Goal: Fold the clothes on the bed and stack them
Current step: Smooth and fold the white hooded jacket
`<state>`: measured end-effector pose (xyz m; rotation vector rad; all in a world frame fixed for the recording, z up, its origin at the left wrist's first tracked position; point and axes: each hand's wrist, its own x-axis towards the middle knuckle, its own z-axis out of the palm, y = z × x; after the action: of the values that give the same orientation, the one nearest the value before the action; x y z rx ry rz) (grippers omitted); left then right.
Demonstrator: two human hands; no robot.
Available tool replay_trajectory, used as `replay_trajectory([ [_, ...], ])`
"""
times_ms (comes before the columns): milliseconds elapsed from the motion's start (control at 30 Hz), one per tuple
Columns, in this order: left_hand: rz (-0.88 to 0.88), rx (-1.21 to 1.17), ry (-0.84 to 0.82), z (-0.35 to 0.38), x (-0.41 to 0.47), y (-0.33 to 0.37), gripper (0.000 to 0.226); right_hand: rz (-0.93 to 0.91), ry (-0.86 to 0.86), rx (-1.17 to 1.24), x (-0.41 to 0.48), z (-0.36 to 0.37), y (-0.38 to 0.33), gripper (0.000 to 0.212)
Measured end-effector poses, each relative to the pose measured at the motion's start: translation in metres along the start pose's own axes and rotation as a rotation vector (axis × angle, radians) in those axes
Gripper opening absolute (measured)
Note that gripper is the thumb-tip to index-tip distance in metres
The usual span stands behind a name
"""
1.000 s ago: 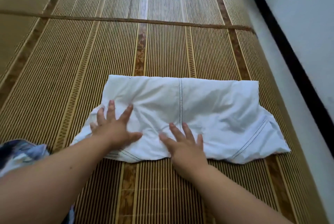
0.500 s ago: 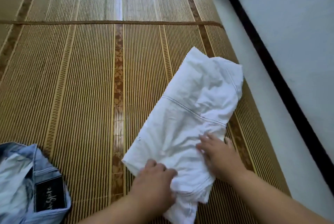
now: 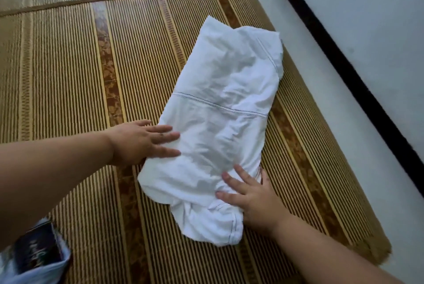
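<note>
On the garment [image 3: 218, 109], left hand [image 3: 142, 141] and right hand [image 3: 254, 203] flat

Left hand [image 3: 142, 141] now flat, apparently.

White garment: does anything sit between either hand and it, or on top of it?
Nothing visible does. The left hand lies flat on the left edge of the white garment and the right hand presses its near end, both touching it directly. The light blue garment lies apart on the woven mat, lower left.
</note>
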<state>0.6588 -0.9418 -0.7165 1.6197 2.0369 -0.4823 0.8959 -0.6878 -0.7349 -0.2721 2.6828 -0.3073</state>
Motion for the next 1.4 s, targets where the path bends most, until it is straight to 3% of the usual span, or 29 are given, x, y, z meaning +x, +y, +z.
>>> replay_trajectory([
  [167,-0.074,-0.207,-0.066,-0.018,-0.006,0.011,0.08,0.195,-0.061,0.451,0.001,-0.014,0.003,0.035],
  [300,-0.147,-0.66,-0.012,-0.028,-0.024,0.024,0.055,0.536,0.067,1.34,-0.016,-0.061,-0.003,0.024],
  [333,-0.177,-0.808,0.006,-0.03,-0.031,0.03,0.05,0.517,0.062,1.363,-0.023,-0.072,-0.001,0.032],
  [433,-0.247,-1.219,0.03,-0.039,-0.059,0.045,0.038,0.369,-0.015,1.033,-0.041,-0.111,0.004,0.045],
  [500,-0.295,-1.362,0.074,-0.047,-0.073,0.054,0.026,0.3,-0.01,0.884,-0.047,-0.132,0.007,0.03],
  [533,-0.311,-1.426,0.117,-0.051,-0.079,0.056,0.033,0.286,0.007,0.923,-0.048,-0.144,0.009,0.014],
  [700,-0.386,-1.955,0.154,-0.063,-0.092,0.06,0.033,0.267,-0.014,1.685,-0.033,-0.176,0.013,0.037],
  [800,-0.439,-2.136,0.146,-0.068,-0.085,0.055,0.037,0.09,0.019,1.952,-0.017,-0.188,0.008,0.052],
  [867,-0.503,-2.185,0.168,-0.069,-0.079,0.052,0.039,0.099,0.104,1.772,-0.012,-0.191,0.009,0.082],
  [933,-0.572,-2.212,0.196,-0.069,-0.074,0.05,0.042,0.246,0.17,1.432,-0.008,-0.187,0.012,0.114],
  [967,-0.596,-2.217,0.214,-0.068,-0.072,0.05,0.043,0.298,0.204,1.306,-0.005,-0.183,0.013,0.118],
  [1100,-0.619,-2.237,0.458,-0.067,-0.073,0.055,0.047,0.332,0.369,1.242,0.005,-0.176,0.014,0.097],
  [1200,-0.443,-1.887,0.631,-0.076,-0.078,0.065,0.069,0.298,0.482,1.38,0.013,-0.175,0.016,0.082],
  [1233,-0.449,-1.768,0.685,-0.081,-0.077,0.068,0.075,0.293,0.513,1.397,0.017,-0.177,0.018,0.078],
  [1333,-0.551,-1.757,0.842,-0.093,-0.062,0.061,0.091,0.327,0.596,1.377,0.037,-0.184,0.03,0.069],
  [1400,-0.674,-1.683,0.832,-0.097,-0.043,0.045,0.103,0.399,0.613,1.259,0.061,-0.186,0.045,0.07],
])
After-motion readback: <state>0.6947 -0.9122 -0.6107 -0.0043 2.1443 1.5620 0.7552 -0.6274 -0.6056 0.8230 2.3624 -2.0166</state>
